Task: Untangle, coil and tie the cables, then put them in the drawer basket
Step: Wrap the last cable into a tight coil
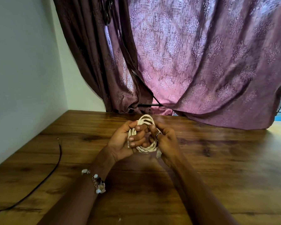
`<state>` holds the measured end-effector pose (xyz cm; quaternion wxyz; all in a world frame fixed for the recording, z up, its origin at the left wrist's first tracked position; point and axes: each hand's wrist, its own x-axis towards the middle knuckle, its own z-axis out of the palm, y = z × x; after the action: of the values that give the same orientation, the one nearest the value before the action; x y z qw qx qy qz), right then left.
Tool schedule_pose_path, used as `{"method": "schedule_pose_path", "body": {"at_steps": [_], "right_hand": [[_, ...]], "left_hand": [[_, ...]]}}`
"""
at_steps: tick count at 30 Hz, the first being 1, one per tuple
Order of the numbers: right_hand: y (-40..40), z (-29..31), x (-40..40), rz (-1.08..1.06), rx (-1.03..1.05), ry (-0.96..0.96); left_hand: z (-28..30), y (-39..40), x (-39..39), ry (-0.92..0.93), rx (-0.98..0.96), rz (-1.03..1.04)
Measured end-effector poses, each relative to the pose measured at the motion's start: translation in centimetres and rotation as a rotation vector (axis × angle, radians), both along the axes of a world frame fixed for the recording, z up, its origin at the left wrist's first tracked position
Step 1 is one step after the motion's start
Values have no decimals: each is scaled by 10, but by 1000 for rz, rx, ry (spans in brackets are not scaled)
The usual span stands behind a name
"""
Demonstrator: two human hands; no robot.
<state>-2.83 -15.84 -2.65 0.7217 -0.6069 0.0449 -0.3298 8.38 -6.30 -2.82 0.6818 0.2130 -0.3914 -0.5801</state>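
One white cable (pixel 146 120) sits coiled mid-frame, your left hand (pixel 123 140) and right hand (pixel 165 140) curled round it, untied; dark cable (pixel 59 153) at lower left lies untouched; no basket shows.

A brown wood-grain table (pixel 217 159) runs up to a plain white wall (pixel 23 70) on the left. Behind its far edge hangs a mauve damask-patterned curtain (pixel 201 62), its lower folds draped onto the tabletop at the right.
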Motion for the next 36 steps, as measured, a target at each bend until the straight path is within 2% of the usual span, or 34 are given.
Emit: {"method": "schedule_pose_path", "body": {"at_steps": [6, 11, 16, 19, 23, 28, 36], "right_hand": [[-5, 2, -6, -100, -104, 3], [-21, -2, -4, -236, -521, 80], [-26, -8, -5, -249, -753, 147], [-24, -5, -9, -233, -701, 134], [-23, 1, -17, -95, -532, 135], [-27, 0, -18, 24, -459, 172], [-36, -6, -13, 71, -257, 282]], "left_hand": [[-2, -2, -2, -65, 174, 178], [-4, 4, 3, -68, 228, 121], [-5, 1, -1, -203, 322, 252], [-2, 0, -6, -196, 320, 342], [-2, -1, -10, -174, 321, 331], [0, 2, -14, -358, 383, 401], [-2, -3, -18, -433, 431, 451]]}}
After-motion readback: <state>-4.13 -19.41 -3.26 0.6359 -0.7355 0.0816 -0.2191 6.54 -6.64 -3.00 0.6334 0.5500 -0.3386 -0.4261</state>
